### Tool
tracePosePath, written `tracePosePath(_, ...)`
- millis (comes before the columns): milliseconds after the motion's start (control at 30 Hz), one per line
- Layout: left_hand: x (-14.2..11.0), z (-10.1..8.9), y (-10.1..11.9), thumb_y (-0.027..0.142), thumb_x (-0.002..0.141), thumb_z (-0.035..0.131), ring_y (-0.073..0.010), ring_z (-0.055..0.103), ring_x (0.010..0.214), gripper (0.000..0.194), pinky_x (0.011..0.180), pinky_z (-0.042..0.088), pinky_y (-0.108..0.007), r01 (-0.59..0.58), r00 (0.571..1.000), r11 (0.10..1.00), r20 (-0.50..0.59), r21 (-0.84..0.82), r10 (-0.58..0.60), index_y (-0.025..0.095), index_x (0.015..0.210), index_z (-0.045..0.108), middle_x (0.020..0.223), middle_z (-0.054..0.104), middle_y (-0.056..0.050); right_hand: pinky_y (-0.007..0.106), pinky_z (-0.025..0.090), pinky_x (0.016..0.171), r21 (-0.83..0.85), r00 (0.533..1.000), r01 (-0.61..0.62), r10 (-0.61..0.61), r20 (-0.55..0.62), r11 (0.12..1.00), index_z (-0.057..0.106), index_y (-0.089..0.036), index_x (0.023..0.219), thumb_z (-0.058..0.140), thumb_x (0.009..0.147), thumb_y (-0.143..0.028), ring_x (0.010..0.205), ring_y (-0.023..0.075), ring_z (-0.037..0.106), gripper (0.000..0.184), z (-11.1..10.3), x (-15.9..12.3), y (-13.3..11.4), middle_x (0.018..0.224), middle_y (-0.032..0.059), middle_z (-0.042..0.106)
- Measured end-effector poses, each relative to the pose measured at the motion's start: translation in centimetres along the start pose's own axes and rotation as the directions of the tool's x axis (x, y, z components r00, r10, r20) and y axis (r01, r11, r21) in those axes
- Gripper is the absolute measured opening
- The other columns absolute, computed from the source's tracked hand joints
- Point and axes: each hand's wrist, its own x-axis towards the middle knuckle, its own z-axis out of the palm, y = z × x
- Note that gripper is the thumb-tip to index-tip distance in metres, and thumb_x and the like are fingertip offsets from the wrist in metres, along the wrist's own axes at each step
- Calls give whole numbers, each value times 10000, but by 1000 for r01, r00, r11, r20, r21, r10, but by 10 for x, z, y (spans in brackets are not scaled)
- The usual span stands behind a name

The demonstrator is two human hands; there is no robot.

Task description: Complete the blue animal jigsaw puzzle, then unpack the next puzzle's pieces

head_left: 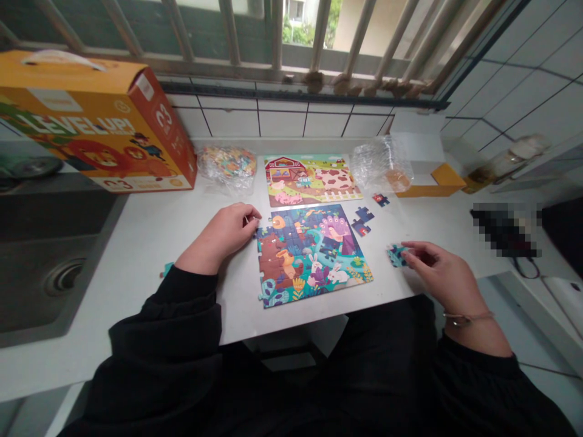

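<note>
A partly joined jigsaw puzzle (291, 258) with a bear, rabbits and a peacock lies flat on the white counter (241, 325). My left hand (232, 230) rests at its upper left edge, fingers curled; whether they hold anything is hidden. To the right of the puzzle, my right hand (430, 264) pinches a teal puzzle piece (397, 255) just at the counter surface. Loose dark blue pieces (363, 221) lie off the puzzle's upper right corner, with a red-marked piece (381, 199) beyond them. Another teal piece (166, 269) is partly covered by my left sleeve.
Behind the puzzle lies a farm picture (314, 179), between a bag of pieces (228, 167) and a crumpled clear bag (382, 164). An orange box (100, 127) stands at left beside the sink (59, 267). An open box (428, 182) and a bottle (510, 161) are at right.
</note>
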Motion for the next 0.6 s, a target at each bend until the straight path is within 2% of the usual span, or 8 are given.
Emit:
tracePosePath(100,-2,-4,8,418,1001,657,-258,714,912,286,865,547,-389,23,1000,995,-18,-102,-25,189,1037,825,1015,824,-101,386,621,728,296,998,-4,-16,65,955,832,-192,1189,807,933,-640,780,250,764,516,20,-7,-36,918,98,832)
tracePosePath(133,-3,-6,12,460,1006,667,-258,722,918,317,856,555,-384,31,999,984,14,-174,-29,190,1059,824,1017,832,-97,381,638,736,389,992,-7,-41,116,921,823,-193,1188,834,929,-639,782,243,771,516,30,-11,-51,916,92,834)
tracePosePath(200,-7,-12,24,555,995,702,-262,752,955,411,843,578,-373,53,987,937,162,-344,4,195,1154,820,1061,851,-95,368,651,713,519,969,-16,-115,218,855,810,-203,1145,863,927,-632,767,231,776,484,54,-20,-83,887,74,830)
tracePosePath(233,-10,-14,31,590,976,731,-268,770,985,465,843,591,-370,74,962,907,268,-416,45,204,1220,814,1097,859,-95,365,657,707,557,948,-16,-164,272,830,805,-208,1143,862,940,-618,770,228,782,461,67,-25,-99,884,66,830)
tracePosePath(333,-21,-15,50,616,920,809,-279,801,962,520,803,612,-368,163,835,855,530,-492,146,244,1284,805,1102,869,-87,366,679,743,632,890,21,-303,342,775,794,-233,1156,843,985,-529,819,219,809,345,102,-41,-142,978,59,856)
tracePosePath(400,-32,-11,57,621,943,789,-259,783,837,465,739,597,-358,197,800,841,579,-503,158,244,1214,804,979,850,-72,365,673,774,638,863,95,-383,329,764,786,-252,1150,811,1021,-446,840,216,815,235,117,-50,-161,980,42,858)
tracePosePath(533,-59,-7,46,581,964,764,-248,776,922,362,834,594,-350,170,835,844,529,-508,150,235,1068,788,1016,843,-67,401,647,863,489,812,361,-525,254,794,754,-256,1157,731,1078,-311,928,241,803,99,125,-56,-171,1014,57,843)
tracePosePath(600,-73,-11,32,601,948,782,-232,750,841,383,765,574,-331,213,838,860,540,-463,83,228,1034,781,936,824,-58,455,634,950,378,777,505,-599,193,776,742,-241,1172,704,1098,-291,1045,279,779,97,123,-57,-164,1091,97,826)
